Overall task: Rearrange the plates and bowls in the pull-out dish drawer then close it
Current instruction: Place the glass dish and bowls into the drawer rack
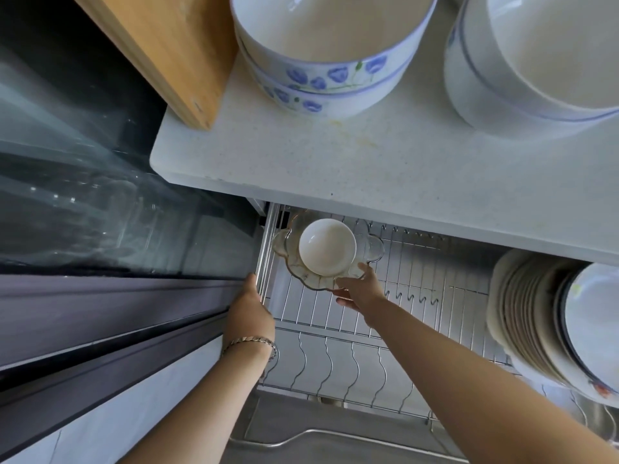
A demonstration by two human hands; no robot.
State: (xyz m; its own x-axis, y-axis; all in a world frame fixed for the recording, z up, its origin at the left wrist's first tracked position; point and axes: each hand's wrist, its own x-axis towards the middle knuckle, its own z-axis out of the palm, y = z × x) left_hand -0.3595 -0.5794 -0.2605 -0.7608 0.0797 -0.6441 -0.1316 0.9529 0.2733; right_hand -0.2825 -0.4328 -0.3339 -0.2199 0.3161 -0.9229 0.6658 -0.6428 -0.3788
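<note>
Beneath the speckled worktop [368, 155], a glass dish [284, 249] sits over the rear left corner of the pulled-out wire rack [418, 272]. It cradles a loose white bowl [327, 246]; both are mouth-up and round, with no long axis. The right hand [358, 289] has its fingers pinching the dish's near rim, and the left hand [249, 306] grips the side rail [268, 236]. Held by one edge, the dish could tilt, spilling the bowl or striking the prongs.

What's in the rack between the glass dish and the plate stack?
Nothing, in the head view: only bare wire rack with its pegs runs from the glass dish, which the right hand holds, to the plate stack.
</note>
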